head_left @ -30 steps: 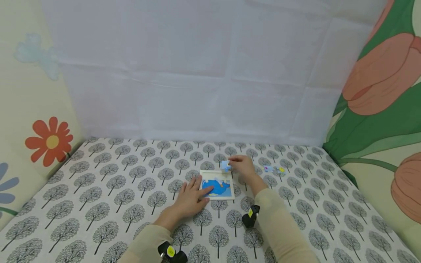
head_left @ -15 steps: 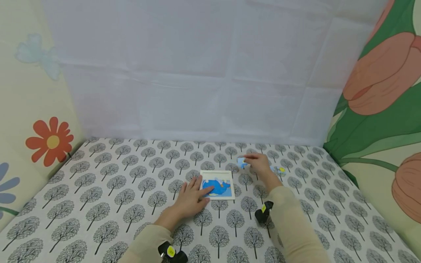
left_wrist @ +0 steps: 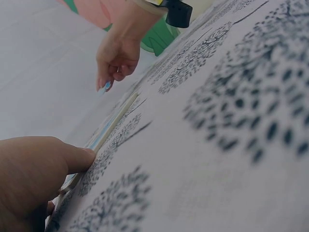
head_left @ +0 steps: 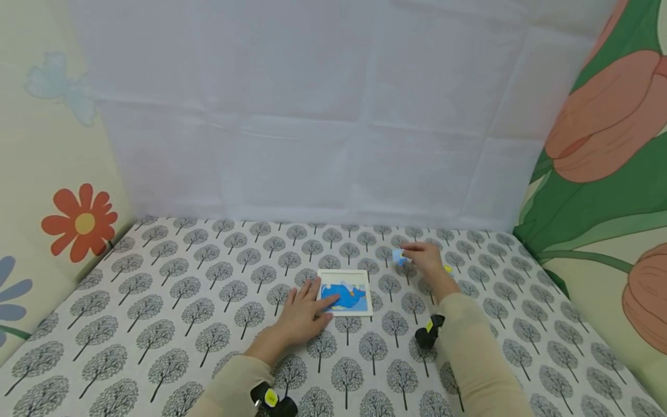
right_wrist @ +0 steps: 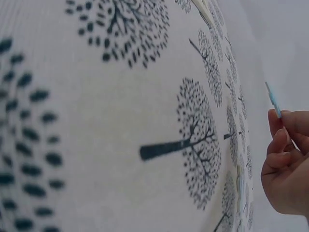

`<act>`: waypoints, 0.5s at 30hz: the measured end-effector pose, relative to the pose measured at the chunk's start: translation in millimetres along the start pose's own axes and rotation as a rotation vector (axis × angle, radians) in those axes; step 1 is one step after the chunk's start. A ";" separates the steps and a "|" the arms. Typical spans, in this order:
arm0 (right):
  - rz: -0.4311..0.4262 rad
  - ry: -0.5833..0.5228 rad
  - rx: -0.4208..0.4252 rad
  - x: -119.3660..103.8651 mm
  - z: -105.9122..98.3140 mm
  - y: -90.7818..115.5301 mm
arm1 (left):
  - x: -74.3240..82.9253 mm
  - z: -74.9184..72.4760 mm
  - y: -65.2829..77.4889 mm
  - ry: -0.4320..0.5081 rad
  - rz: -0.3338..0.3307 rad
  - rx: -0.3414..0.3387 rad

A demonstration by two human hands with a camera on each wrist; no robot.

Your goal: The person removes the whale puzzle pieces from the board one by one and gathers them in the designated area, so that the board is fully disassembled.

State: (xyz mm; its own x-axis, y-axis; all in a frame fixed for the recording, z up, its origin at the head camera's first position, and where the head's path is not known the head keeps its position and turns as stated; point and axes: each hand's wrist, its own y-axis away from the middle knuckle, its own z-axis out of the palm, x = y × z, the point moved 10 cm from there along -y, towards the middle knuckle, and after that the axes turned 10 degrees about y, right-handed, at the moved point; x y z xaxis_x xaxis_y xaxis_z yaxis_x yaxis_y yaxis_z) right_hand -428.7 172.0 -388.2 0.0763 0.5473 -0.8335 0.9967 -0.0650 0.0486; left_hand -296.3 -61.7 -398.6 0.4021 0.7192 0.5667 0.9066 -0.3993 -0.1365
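A white-framed puzzle tray with a blue whale picture lies flat on the table. My left hand rests over its left side with fingers spread and straight. In the left wrist view, the left thumb lies at the tray's edge. To the right and farther back, my right hand pinches a small light-blue puzzle piece between thumb and fingers. The right wrist view shows this thin piece edge-on, raised above the cloth.
Beyond my right hand, a bit of yellow puzzle piece shows on the table, mostly hidden by the hand. A tree-print cloth covers the table. A white sheet hangs behind it, with floral panels at both sides.
My right hand has moved to the right with the puzzle piece, away from the tray's top edge toward the loose pieces, which it now partly hides. The left hand has stayed still.
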 end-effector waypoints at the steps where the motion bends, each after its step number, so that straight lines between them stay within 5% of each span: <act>1: -0.003 0.005 0.003 1.1 -1.5 0.1 | -0.2 0.2 -0.2 0.000 -0.001 -0.001; 15: 0.024 -0.022 -0.010 12.0 -9.0 2.8 | -2.0 1.5 -1.2 -0.001 -0.012 -0.008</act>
State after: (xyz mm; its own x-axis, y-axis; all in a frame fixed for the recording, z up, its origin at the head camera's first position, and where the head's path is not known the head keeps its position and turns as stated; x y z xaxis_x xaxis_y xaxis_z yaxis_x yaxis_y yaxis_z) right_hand -424.7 185.9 -393.1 0.0998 0.5268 -0.8441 0.9948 -0.0694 0.0743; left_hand -298.0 -61.9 -400.8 0.3916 0.7246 0.5671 0.9102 -0.3952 -0.1235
